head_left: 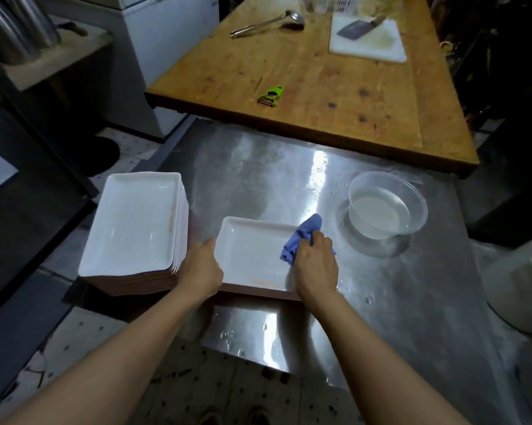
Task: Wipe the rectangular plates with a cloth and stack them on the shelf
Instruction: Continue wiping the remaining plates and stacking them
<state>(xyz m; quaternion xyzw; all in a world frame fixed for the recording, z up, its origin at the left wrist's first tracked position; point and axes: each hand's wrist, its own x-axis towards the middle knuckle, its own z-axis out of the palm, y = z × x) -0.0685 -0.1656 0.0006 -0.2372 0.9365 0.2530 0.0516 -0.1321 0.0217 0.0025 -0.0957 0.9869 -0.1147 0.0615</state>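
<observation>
A white rectangular plate [252,256] lies on the wet steel table [396,302] near its front edge, with an orange smear along its near rim. My left hand [201,268] grips the plate's left edge. My right hand [316,265] holds a crumpled blue cloth [301,237] against the plate's right side. A stack of several white rectangular plates [136,228] stands at the table's left edge, its top plate streaked orange on the right.
A clear plastic bowl of water [387,207] sits right of the plate. Behind it is a wooden table [320,87] with a green peeler [271,95], a ladle [267,24] and a cleaver on a white cutting board [369,39]. A dark shelf unit [28,185] stands at left.
</observation>
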